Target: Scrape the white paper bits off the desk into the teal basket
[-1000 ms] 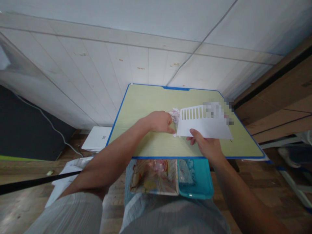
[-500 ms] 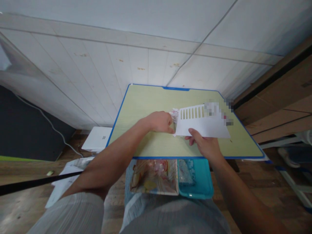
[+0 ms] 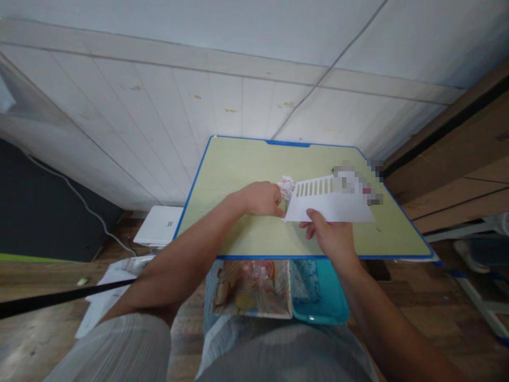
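Note:
A white sheet of paper [image 3: 332, 208] with a row of slots cut along its far edge is held just over the table. My right hand [image 3: 332, 236] grips its near edge, thumb on top and fingers underneath. At the sheet's near left corner my left hand [image 3: 263, 199] is closed, its fingertips pinching that corner. A crumpled ball of paper [image 3: 286, 187] with reddish marks lies on the table just beyond my left fingers, beside the sheet's left edge. Blurred-out items lie at the sheet's far right end, too pixelated to name.
The pale green table [image 3: 234, 164] has a blue rim and stands near a white panelled wall [image 3: 222, 95]. Below its front edge are a patterned box [image 3: 222, 302] and a turquoise basket [image 3: 334, 302]. A white box [image 3: 157, 225] sits at left, cardboard boxes [image 3: 457, 164] at right.
The sheet has tilted slightly and shifted off the crumpled paper, which now shows more fully. My right hand has moved a little up and left; my left hand has barely moved.

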{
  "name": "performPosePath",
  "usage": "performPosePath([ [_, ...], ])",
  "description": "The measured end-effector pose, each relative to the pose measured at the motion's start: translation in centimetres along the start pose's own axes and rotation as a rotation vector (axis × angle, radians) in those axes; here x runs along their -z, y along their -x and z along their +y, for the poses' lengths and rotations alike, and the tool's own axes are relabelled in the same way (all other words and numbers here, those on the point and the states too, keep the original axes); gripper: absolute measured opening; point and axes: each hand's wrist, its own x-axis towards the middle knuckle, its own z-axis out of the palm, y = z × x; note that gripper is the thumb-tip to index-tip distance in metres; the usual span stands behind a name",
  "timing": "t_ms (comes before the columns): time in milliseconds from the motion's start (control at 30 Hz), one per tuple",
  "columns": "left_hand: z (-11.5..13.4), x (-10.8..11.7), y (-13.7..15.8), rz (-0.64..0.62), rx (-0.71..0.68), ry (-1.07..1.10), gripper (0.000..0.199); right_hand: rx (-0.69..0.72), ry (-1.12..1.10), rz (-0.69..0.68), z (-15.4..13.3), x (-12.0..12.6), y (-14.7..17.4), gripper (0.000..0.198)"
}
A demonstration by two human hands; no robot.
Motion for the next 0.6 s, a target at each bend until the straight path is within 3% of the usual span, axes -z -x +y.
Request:
performPosePath([
  [233, 0.0, 0.0, 0.0, -0.012, 0.001, 0.026, 0.041, -0.04, -0.042, 0.022, 0.0, -0.5, -0.5, 0.024],
  [600, 0.2, 0.1, 0.0, -0.008, 0.012, 0.014, 0.04, -0.065, 0.108, -0.001, 0.2, 0.7, -0.1, 0.032],
])
